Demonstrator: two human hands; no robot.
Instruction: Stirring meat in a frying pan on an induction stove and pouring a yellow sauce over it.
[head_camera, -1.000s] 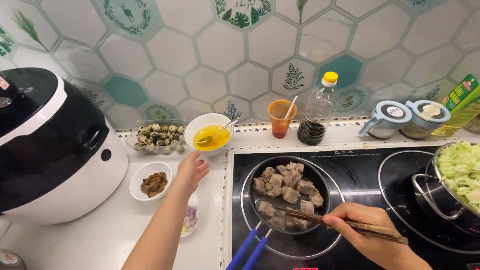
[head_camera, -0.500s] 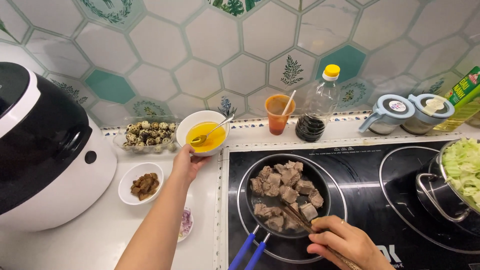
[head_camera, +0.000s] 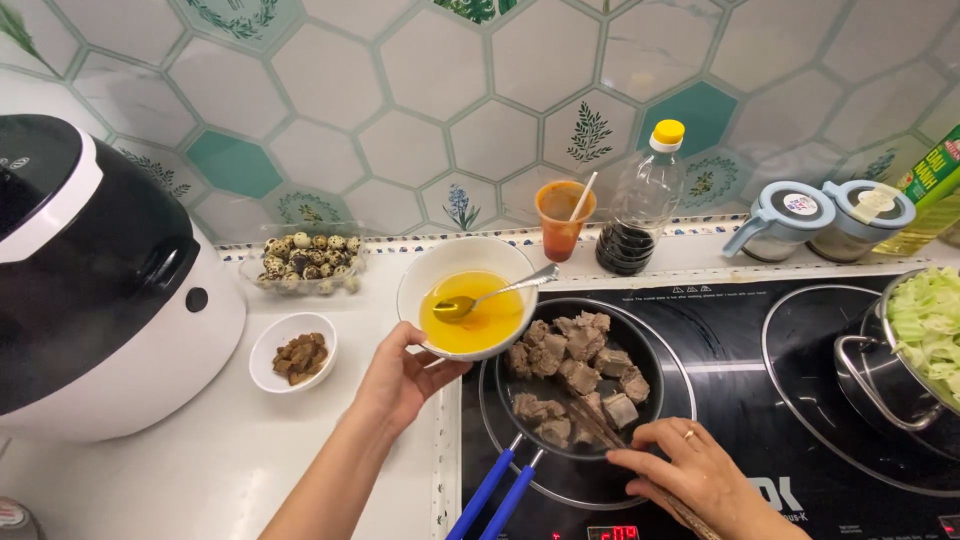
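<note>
My left hand (head_camera: 398, 381) grips the near rim of a white bowl (head_camera: 440, 265) of yellow liquid, held lifted beside the pan's left edge. A metal spoon (head_camera: 492, 295) rests in the bowl, handle pointing right. My right hand (head_camera: 690, 470) holds wooden chopsticks (head_camera: 600, 428), their tips among the brown meat chunks (head_camera: 572, 368) in a small black pan (head_camera: 500, 400) with blue handles (head_camera: 495, 495) on the black cooktop (head_camera: 730, 340).
A black-and-white rice cooker (head_camera: 95, 280) stands at left. A small white dish of brown pieces (head_camera: 292, 352) and a clear tray of quail eggs (head_camera: 305, 262) lie behind the bowl. Orange cup (head_camera: 562, 215), dark sauce bottle (head_camera: 640, 210), two lidded jars (head_camera: 790, 220), cabbage pot (head_camera: 920, 340) right.
My left hand reached to the white bowl, took hold of it and brought it forward to the pan's edge. My right hand stayed at the pan with the chopsticks, sliding slightly lower.
</note>
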